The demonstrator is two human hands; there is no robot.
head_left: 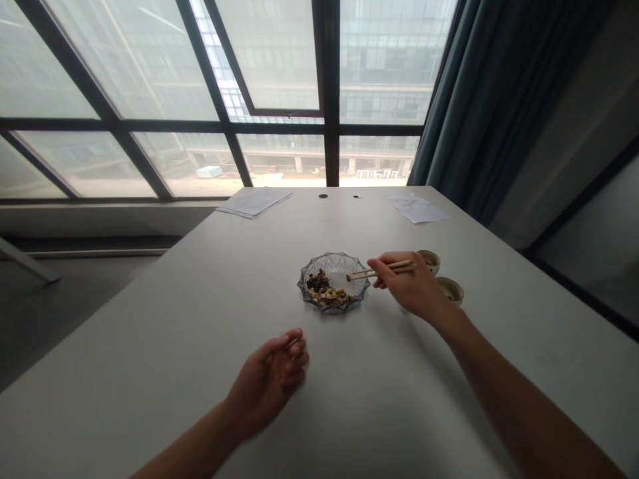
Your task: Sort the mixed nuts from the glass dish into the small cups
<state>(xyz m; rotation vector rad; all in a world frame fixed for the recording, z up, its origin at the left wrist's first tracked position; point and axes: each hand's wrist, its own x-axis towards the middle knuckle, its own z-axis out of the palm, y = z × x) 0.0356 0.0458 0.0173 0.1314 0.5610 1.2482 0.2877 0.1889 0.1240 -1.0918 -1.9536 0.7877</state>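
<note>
Holding chopsticks (360, 275) in right grip (409, 286), tips over glass dish (332, 257)

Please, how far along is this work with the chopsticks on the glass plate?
Done, it seems: the right part of the glass plate is bare. In hand: the right hand holds wooden chopsticks, tips over the plate. Left: a pile of brown food pieces lies on the plate's left side. The contents of the two small cups are hard to tell.

White table (399, 399) w/ glass dish (344, 269), 2 small cups (450, 291), papers (254, 203) at far edge
</note>
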